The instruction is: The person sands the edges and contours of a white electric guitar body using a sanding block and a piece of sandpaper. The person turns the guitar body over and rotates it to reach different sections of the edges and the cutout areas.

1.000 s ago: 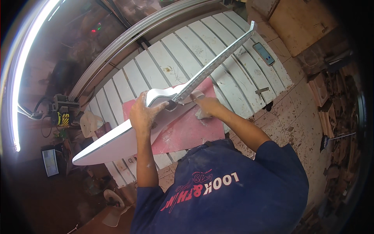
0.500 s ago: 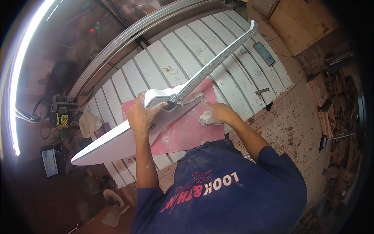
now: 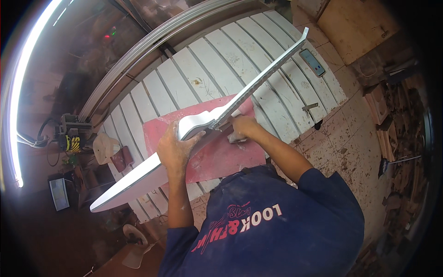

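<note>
A long white shaped piece (image 3: 131, 182) lies slantwise, with a wide tapering end at the lower left, a wavy curved middle and a thin arm hooked at its far right tip. My left hand (image 3: 174, 150) wraps around it beside the curved middle, thumb on the near side. Close to where the thin arm begins, my right hand (image 3: 247, 127) is closed on a pale dusty block (image 3: 236, 137). The fingertips of that hand are partly hidden behind the piece, so I cannot tell how the block touches it. Beneath both hands spreads a dusty pink sheet (image 3: 203, 168).
The sheet lies on a white slatted table (image 3: 184, 83). A phone (image 3: 312, 63) and a small metal bar (image 3: 310, 106) rest toward its right end. A cap (image 3: 106, 147) sits at the left. Metal rails (image 3: 134, 60) run along the far side.
The white piece has rolled and shifted slightly right, its left tip now lower and its broad side less visible. My right hand has moved left, in against the piece, with the block.
</note>
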Demonstrator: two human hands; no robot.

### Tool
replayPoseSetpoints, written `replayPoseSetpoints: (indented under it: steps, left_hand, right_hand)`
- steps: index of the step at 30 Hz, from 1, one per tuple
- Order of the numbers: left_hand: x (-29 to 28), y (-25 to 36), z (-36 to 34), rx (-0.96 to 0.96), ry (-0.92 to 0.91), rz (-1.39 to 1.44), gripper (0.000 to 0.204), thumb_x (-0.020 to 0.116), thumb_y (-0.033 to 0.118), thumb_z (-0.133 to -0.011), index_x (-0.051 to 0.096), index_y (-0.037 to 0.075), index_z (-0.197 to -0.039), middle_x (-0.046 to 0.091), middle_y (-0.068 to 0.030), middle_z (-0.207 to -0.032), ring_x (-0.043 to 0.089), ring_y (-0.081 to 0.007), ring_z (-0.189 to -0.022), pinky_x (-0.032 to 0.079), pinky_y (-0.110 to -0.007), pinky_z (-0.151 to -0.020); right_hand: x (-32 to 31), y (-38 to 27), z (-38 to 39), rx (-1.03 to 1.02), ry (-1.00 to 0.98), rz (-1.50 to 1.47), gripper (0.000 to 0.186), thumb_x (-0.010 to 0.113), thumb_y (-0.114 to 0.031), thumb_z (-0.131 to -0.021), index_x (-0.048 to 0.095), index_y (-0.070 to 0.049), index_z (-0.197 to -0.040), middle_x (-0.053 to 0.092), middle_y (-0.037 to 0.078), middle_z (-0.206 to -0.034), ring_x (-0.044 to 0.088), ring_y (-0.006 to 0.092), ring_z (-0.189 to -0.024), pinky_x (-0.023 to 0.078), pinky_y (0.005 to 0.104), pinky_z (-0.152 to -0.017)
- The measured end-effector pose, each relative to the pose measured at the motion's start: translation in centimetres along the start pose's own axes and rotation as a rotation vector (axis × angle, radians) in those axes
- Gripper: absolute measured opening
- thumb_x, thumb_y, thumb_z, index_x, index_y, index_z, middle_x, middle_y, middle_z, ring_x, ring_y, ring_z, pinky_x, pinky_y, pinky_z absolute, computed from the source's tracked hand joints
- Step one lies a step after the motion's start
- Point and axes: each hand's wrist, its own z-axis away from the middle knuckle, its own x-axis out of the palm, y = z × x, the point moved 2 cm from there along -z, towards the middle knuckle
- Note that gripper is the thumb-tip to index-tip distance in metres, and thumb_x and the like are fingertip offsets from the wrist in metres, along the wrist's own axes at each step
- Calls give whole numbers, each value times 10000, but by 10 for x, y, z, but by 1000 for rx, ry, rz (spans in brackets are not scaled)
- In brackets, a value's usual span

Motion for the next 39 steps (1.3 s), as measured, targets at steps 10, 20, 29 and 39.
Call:
replayPoseSetpoints:
  steps: [10, 20, 29, 39]
  left_hand:
    - [1, 0, -3, -10, -14, -6, 625, 950, 390, -611, 713, 89, -1105, 759, -94, -955, 736, -281, -850, 567, -392, -729]
    - [1, 1, 4, 60, 48, -36, 627, 954, 374, -602, 710, 83, -1101, 750, -96, -947, 732, -282, -848, 562, -387, -732]
    - [4, -3, 6, 93, 106, -72, 623, 958, 386, -592, 703, 90, -1077, 746, -86, -959, 727, -286, -849, 566, -391, -721]
    - [5, 3, 7, 74, 73, -56, 657, 958, 408, -592, 704, 83, -1104, 749, -95, -991, 730, -290, -877, 569, -384, -756]
  right_hand:
    - [3, 46, 36, -50, -179, -38, 802, 736, -549, -721, 620, -32, -1323, 713, 228, -1167, 705, 383, -1032, 548, 427, -915]
    - [20, 40, 29, 37, 780, -632, 528, 741, -404, -863, 658, -1, -1193, 707, 235, -1146, 692, 382, -1054, 542, 436, -905]
    - [29, 11, 12, -148, 1074, -314, 369, 778, -229, -829, 690, 23, -1084, 725, 223, -997, 699, 412, -942, 555, 456, -864]
    - [24, 35, -12, -102, 1046, -418, 280, 731, -125, -784, 674, 38, -1004, 718, 232, -885, 715, 381, -850, 566, 449, -795]
